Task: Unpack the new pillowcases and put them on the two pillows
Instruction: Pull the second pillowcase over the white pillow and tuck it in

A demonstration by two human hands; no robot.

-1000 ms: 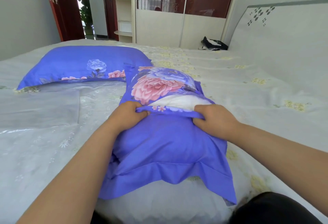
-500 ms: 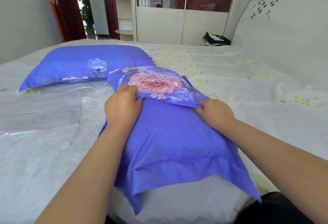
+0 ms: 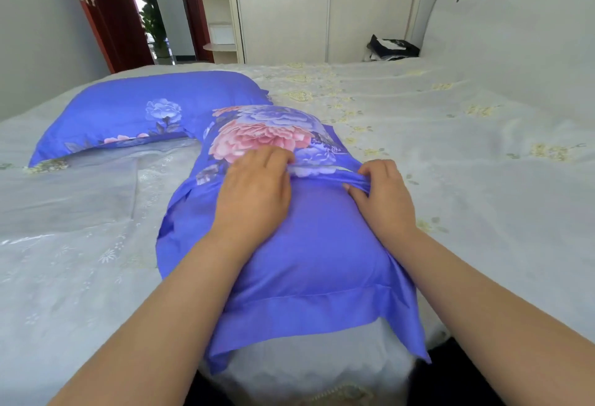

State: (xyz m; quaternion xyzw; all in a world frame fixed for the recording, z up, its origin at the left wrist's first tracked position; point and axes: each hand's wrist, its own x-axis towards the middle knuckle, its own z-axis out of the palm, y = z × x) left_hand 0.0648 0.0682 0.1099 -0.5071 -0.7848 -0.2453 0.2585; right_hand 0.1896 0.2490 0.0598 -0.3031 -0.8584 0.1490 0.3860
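A pillow in a blue pillowcase (image 3: 309, 244) lies on the bed (image 3: 450, 154) directly in front of the person, its near flange hanging over the bed's edge. The far half of the case shows a large pink and blue peony print; the near half is plain blue. Across the middle runs the folded edge of the envelope flap (image 3: 325, 173), where the printed part overlaps the plain part.

The left hand (image 3: 254, 190) lies palm down on the pillow, its fingers reaching onto the printed fabric and curling at the flap edge; whether they actually grip it cannot be told. The right hand (image 3: 383, 193) pinches the bunched flap edge between thumb and fingers. The two hands are close together, with a short stretch of flap edge between them.

A second pillow (image 3: 151, 112), already covered in a matching blue floral case, lies farther back on the left, just beside the first. A sheet of clear plastic wrapping (image 3: 64, 202) lies flat on the bed at the left. A dark bag (image 3: 391, 48) sits beyond the far side of the bed, before a wardrobe (image 3: 322, 25).
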